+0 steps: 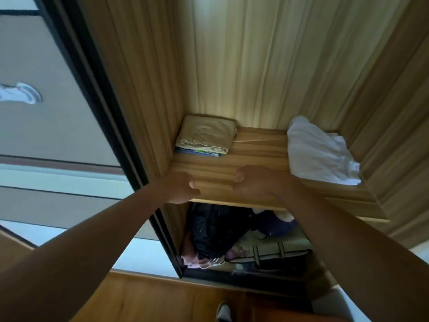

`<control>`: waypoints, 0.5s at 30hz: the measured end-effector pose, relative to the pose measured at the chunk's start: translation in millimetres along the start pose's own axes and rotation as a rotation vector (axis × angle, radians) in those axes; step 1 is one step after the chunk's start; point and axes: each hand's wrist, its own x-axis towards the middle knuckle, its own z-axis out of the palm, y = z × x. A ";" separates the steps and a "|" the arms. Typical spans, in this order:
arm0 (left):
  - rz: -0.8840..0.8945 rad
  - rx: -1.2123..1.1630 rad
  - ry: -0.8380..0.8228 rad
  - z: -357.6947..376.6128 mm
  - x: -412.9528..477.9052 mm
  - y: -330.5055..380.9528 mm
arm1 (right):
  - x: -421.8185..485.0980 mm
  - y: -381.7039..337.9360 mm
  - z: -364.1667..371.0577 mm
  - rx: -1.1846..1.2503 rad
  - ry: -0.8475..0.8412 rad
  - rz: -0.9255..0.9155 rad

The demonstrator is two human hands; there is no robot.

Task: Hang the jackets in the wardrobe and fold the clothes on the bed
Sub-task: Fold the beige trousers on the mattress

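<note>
Step in hand, as I read it: the wardrobe half of the task. You are reaching both arms into the wardrobe [255, 66]. Your left hand [183, 187] and right hand [251, 182] are resting on the front part of the shelf [255, 152], a little apart.

Grip: you are holding both hands as fists, fingers curled under. No cloth or hanger is showing in either.

Jacket: a dark jacket [216, 231] is sitting in the compartment under the shelf, left side. I cannot tell whether it is hanging or bunched.

On the shelf, a folded beige stack [204, 135] is lying back left and a loose white garment [320, 152] right, both apart from your hands. The bed is not showing.

Next move, judged: you are needing the next jacket or garment in hand, so the fists have to open first.
</note>
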 end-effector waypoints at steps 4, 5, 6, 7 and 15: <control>-0.045 0.019 0.025 15.4 -69.0 -24.8 | -39.1 -42.5 22.3 -0.059 -0.019 -0.082; -0.068 0.013 0.035 18.0 -85.6 -33.8 | -44.6 -54.8 28.4 -0.066 -0.032 -0.097; -0.092 0.009 0.046 19.8 -101.6 -43.3 | -49.0 -68.1 34.2 -0.082 -0.051 -0.119; -0.123 -0.003 0.058 21.8 -117.3 -54.8 | -52.1 -83.1 39.8 -0.108 -0.069 -0.147; -0.452 -0.163 0.111 56.5 -231.8 -165.3 | -50.6 -227.4 90.7 -0.247 -0.173 -0.431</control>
